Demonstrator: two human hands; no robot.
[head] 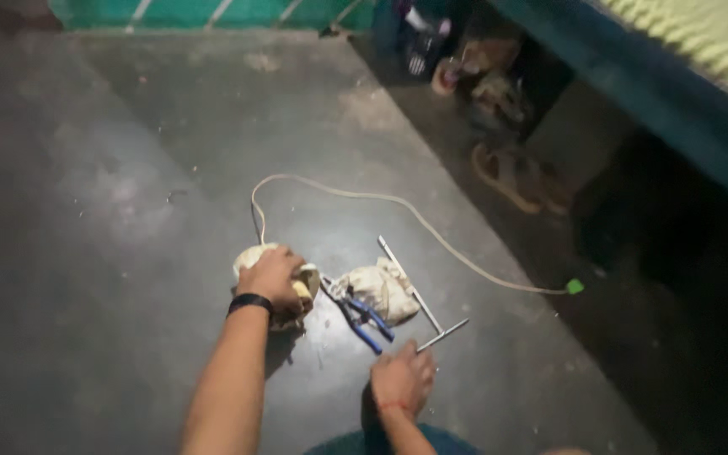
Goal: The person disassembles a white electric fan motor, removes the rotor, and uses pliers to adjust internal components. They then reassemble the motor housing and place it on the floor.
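Head view, dim floor. Left hand (273,276) lies curled over a pale round object (250,255), fingers wrapped on its top; cream cord (398,202) trails from it to a green plug (575,286). Right hand (402,379) is closed, seemingly pinching the near end of a bent metal rod (423,313). Blue-handled pliers (362,318) lie between the hands, touching a crumpled cloth bundle (378,291). Sandals (520,177) sit well apart.
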